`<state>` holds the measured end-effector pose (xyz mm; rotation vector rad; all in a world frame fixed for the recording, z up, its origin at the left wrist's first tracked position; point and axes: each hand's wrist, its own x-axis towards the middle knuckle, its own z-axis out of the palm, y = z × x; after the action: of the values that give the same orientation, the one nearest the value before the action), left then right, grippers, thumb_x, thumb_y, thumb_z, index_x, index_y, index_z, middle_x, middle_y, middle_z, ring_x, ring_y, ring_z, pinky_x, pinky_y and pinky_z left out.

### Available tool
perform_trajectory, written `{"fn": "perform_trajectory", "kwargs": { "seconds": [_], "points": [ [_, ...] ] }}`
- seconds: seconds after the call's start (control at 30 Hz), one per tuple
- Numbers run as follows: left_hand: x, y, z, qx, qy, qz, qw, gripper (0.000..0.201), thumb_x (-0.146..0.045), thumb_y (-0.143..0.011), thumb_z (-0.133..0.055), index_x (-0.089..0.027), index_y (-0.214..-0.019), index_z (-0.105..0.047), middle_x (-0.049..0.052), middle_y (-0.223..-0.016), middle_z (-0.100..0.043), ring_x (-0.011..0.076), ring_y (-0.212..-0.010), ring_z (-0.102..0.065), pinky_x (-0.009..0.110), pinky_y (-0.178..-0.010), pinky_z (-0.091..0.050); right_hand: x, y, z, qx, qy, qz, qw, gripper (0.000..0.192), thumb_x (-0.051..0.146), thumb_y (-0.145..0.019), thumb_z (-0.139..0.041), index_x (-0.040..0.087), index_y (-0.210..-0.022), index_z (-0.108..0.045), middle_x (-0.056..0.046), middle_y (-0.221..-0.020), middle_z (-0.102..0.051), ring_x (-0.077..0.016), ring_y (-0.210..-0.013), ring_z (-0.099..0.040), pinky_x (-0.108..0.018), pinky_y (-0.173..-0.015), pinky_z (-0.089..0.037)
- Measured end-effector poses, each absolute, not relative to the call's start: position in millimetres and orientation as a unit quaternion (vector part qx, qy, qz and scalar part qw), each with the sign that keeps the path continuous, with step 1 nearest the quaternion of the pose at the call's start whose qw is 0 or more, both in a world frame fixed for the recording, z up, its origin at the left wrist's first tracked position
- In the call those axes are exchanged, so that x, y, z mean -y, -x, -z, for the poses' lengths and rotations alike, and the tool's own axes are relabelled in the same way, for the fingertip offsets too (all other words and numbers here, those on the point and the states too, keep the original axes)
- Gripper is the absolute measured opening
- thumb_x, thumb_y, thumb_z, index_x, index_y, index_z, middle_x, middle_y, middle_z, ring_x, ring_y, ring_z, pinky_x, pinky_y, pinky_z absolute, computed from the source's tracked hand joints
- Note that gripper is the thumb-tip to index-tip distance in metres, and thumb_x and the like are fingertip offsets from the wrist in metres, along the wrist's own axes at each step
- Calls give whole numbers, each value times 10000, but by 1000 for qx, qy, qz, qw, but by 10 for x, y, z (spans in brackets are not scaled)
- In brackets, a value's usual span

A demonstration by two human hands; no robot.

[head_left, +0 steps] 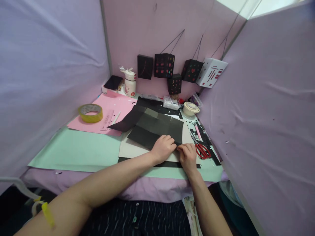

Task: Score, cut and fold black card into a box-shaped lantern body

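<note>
A large sheet of creased black paper [157,126], with fold lines dividing it into panels, lies at an angle over a white board [133,149]. Its left panel tilts up from the table. At its near right corner my left hand [163,149] has curled fingers closed on the edge. Right beside it, my right hand [188,157] pinches the same corner, fingertips nearly touching those of the left. The bit of paper between the fingertips is mostly hidden. Just right of my right hand lie scissors with red handles [203,151].
A yellow tape roll [90,113] and a ruler [107,120] rest on pink paper [110,101]. Behind stand a white bottle [130,83] and a phone [113,82]. A pink cutter [198,132], black scraps and a round container [191,108] lie right. Decorated black boxes [164,65] hang on the wall.
</note>
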<state>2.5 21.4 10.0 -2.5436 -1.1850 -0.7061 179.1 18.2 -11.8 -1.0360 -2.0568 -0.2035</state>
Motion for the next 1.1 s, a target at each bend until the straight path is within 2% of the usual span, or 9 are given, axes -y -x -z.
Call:
{"fn": "perform_trajectory", "kwargs": {
  "seconds": [0.17,0.47,0.6,0.67,0.73,0.87,1.1],
  "points": [
    [-283,-26,-52,428,857,262,118,206,-266,-944,-562,-177,-777,-644,29,-757,-595,203,-812,-512,346,-732,-345,-204,-1818,154,787,406,91,455,100,212,-911,-604,182,-820,-632,-37,-731,-604,-196,-755,-495,-335,-721,-418],
    [-277,-12,-70,427,842,285,165,248,-326,-893,-640,-152,-722,-594,40,-729,-566,214,-768,-497,349,-684,-322,-218,-1832,178,773,416,77,472,140,224,-906,-615,200,-775,-571,-34,-715,-587,-206,-736,-487,-342,-689,-409],
    [-284,4,-55,435,843,273,159,241,-309,-919,-601,-155,-734,-599,41,-737,-564,215,-780,-494,350,-706,-336,-203,-1849,183,787,402,52,465,95,170,-932,-548,198,-869,-612,-50,-789,-608,-211,-783,-511,-348,-715,-431],
    [-280,19,-50,439,845,265,153,214,-268,-940,-565,-158,-762,-611,40,-755,-569,211,-795,-494,347,-729,-346,-198,-1869,194,796,395,45,455,174,117,-948,-477,197,-953,-632,-64,-848,-615,-213,-821,-517,-350,-734,-440],
    [-267,27,-49,439,849,254,146,190,-232,-951,-539,-161,-795,-622,38,-771,-570,207,-805,-491,342,-745,-354,-196,-1892,210,797,400,57,448,222,95,-948,-450,198,-978,-645,-64,-823,-598,-217,-808,-503,-350,-720,-434],
    [-242,0,-51,444,850,245,146,174,-221,-951,-532,-165,-810,-618,40,-781,-569,211,-806,-485,347,-750,-359,-208,-1920,238,783,418,94,452,206,108,-934,-484,210,-923,-663,-41,-718,-551,-216,-729,-466,-349,-682,-401],
    [-277,-9,-32,455,839,266,131,200,-219,-954,-528,-160,-781,-609,39,-764,-579,211,-786,-491,348,-712,-351,-230,-1921,265,761,411,105,490,97,141,-909,-574,207,-918,-644,-35,-726,-586,-211,-735,-487,-345,-699,-400]
  ]
}}
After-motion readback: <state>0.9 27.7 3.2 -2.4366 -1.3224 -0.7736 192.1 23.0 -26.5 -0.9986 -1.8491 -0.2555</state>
